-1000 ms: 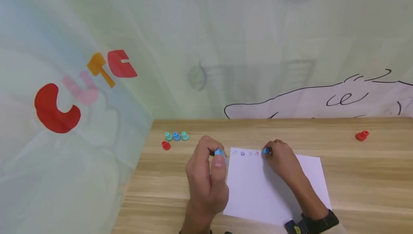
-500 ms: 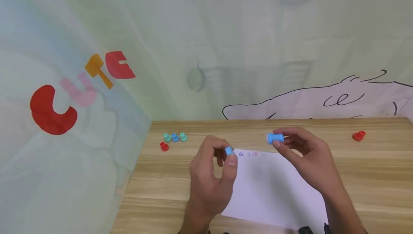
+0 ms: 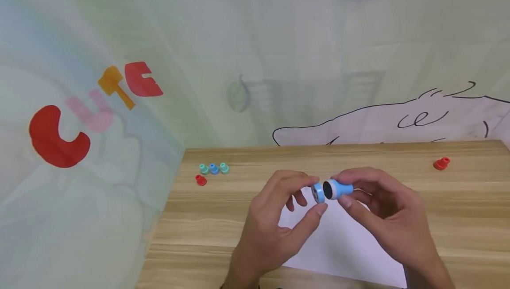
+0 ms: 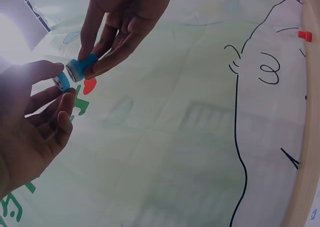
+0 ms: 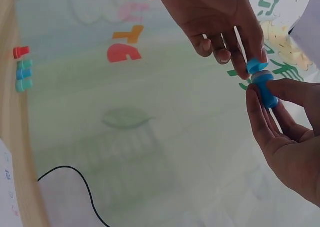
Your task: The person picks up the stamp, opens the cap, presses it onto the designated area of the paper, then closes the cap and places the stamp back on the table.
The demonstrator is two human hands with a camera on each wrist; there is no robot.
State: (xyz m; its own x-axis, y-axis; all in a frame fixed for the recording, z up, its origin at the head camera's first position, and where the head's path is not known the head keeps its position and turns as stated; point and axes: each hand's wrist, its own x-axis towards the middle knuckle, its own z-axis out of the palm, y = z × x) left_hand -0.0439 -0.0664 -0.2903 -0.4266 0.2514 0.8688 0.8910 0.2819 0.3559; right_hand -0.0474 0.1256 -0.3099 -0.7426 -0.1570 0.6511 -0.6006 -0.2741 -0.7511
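Over the paper, my left hand point(image 3: 275, 222) pinches a small round light-blue cap point(image 3: 318, 193) between thumb and fingertips. My right hand point(image 3: 392, 213) grips a blue toy stamp point(image 3: 343, 189) by its body, its dark round face with a pale collar turned toward the cap. Only a narrow gap shows between the two in the head view. In the left wrist view the cap point(image 4: 61, 82) and stamp point(image 4: 82, 67) are tilted toward each other. Seen from the right wrist, the cap point(image 5: 257, 65) sits close above the stamp's collar.
White paper point(image 3: 342, 244) lies below; its small printed marks point(image 5: 8, 175) show in the right wrist view. At the table's back left stand a red stamp point(image 3: 201, 180), two teal stamps point(image 3: 204, 168) and a blue stamp point(image 3: 214, 168). Another red stamp point(image 3: 442, 163) stands back right.
My right hand has lifted the blue stamp off the paper and turned its face leftward. My left hand has moved right with the cap, bringing the two close together.
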